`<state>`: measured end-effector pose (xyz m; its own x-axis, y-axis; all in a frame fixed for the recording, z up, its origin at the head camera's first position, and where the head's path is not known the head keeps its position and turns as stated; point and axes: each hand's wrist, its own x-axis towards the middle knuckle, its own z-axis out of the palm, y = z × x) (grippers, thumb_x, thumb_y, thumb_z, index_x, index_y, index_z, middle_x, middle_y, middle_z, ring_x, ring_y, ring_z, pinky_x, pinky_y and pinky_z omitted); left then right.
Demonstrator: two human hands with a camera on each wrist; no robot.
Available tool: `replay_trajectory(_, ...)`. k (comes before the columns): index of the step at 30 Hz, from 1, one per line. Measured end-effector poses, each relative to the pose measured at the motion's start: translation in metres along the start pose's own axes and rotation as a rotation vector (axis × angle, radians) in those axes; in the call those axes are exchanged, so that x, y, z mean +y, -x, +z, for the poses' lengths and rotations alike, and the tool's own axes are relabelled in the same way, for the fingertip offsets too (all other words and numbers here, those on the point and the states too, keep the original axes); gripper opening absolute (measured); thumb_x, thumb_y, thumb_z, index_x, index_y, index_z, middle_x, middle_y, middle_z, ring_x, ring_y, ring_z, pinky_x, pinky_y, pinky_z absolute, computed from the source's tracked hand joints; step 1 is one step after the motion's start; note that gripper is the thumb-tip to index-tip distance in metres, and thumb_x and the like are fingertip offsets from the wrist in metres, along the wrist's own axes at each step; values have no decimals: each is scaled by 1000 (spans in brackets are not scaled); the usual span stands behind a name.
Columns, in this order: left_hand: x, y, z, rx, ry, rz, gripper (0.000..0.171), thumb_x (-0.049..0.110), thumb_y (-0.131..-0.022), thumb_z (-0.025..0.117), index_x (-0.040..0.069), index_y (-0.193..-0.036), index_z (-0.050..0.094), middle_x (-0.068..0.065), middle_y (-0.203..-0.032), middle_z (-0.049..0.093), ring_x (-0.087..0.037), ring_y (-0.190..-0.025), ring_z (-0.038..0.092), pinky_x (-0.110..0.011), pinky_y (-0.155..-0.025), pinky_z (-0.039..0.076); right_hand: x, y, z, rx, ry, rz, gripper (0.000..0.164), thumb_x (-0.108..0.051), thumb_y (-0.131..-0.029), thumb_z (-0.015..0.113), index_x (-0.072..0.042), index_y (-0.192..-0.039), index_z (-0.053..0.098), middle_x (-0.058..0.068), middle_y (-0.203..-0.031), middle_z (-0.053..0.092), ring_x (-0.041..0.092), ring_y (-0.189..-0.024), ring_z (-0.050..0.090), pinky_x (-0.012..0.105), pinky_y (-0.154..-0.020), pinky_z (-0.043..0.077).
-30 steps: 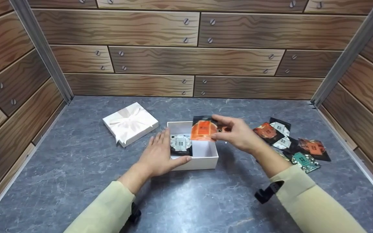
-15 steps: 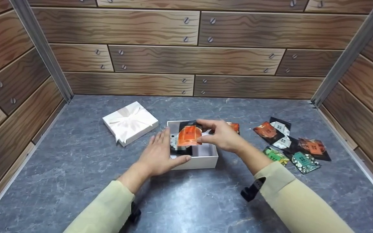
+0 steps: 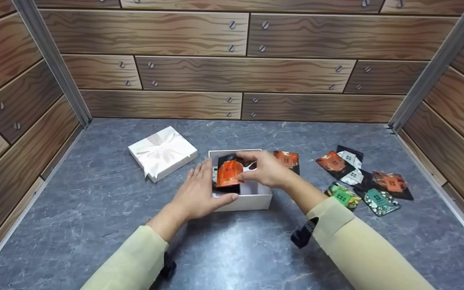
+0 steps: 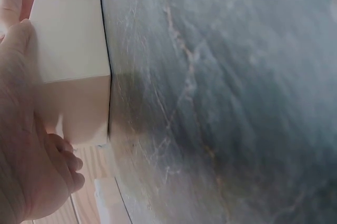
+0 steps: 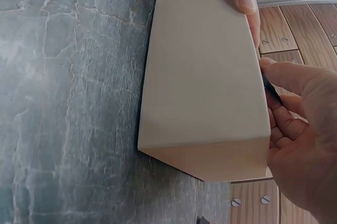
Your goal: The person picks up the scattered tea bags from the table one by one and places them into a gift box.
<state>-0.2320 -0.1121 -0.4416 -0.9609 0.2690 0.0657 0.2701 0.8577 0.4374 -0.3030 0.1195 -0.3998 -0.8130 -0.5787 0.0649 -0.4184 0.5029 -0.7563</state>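
In the head view, an orange-and-black sachet (image 3: 229, 173) tilts over the left part of an open white box (image 3: 240, 203), pinched at its right edge by the thumb and fingers of my right hand (image 3: 270, 169). A dark edge of the sachet (image 5: 272, 91) shows behind the box in the right wrist view. My left hand (image 3: 195, 193) lies with straight fingers along the left wall of the box, its thumb on the front rim. Under the held sachet, a black-and-white sachet (image 3: 214, 177) in the box is mostly covered.
A white lid (image 3: 163, 151) with a ribbon bow lies at the back left. Another orange sachet (image 3: 287, 160) lies just right of the box. Farther right are several loose sachets, among them a green one (image 3: 342, 196) and a teal one (image 3: 381, 201). Wood-patterned walls enclose the table.
My right hand has carried the orange-and-black sachet leftward and down into the box's opening, over the black-and-white one. The left hand and the box have stayed in place.
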Motion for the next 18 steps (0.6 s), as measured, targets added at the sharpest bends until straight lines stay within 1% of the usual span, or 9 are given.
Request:
replay_trajectory(2,0,0,0,10,8,3,129,86,-88,56,-6,-167,13,-26,-172,21,-43,-159,20,-54,-130,12,-1,-2,2,-4,18,-9,69,-9,-89,84,5,-151,56,15,-122,74,29,-114,67,51,-105,53)
replay_trajectory(6,1,0,0,14,13,-2,126,81,-90,61,-6,-167,12,-26,-172,20,-42,-159,19,-53,-130,12,-2,-7,5,-13,53,-24,70,-9,-88,84,6,-150,55,16,-122,74,31,-114,68,51,-106,52)
replay_trajectory(10,1,-1,0,12,6,-5,126,81,-91,60,-5,-168,9,-25,-173,18,-42,-160,19,-53,-130,12,-5,-12,8,-42,80,-15,70,-10,-89,84,5,-151,55,16,-123,74,33,-115,68,49,-105,53)
replay_trajectory(13,1,-1,1,9,1,-6,127,83,-90,58,-4,-168,8,-24,-173,18,-41,-160,19,-53,-130,12,-6,-15,10,-63,105,8,70,-12,-90,84,3,-152,54,15,-125,73,30,-117,67,47,-105,53)
replay_trajectory(15,1,-1,1,11,-2,-3,127,83,-90,57,-4,-168,8,-24,-173,18,-41,-159,20,-53,-130,12,-6,-17,10,-76,124,11,70,-13,-90,83,4,-152,54,16,-128,73,29,-118,67,46,-106,53)
replay_trajectory(18,1,-1,1,9,-2,0,127,82,-91,58,-4,-168,7,-25,-173,19,-41,-159,20,-54,-130,12,-5,-20,11,-89,134,3,70,-13,-90,84,6,-151,55,16,-128,72,29,-118,67,49,-107,53)
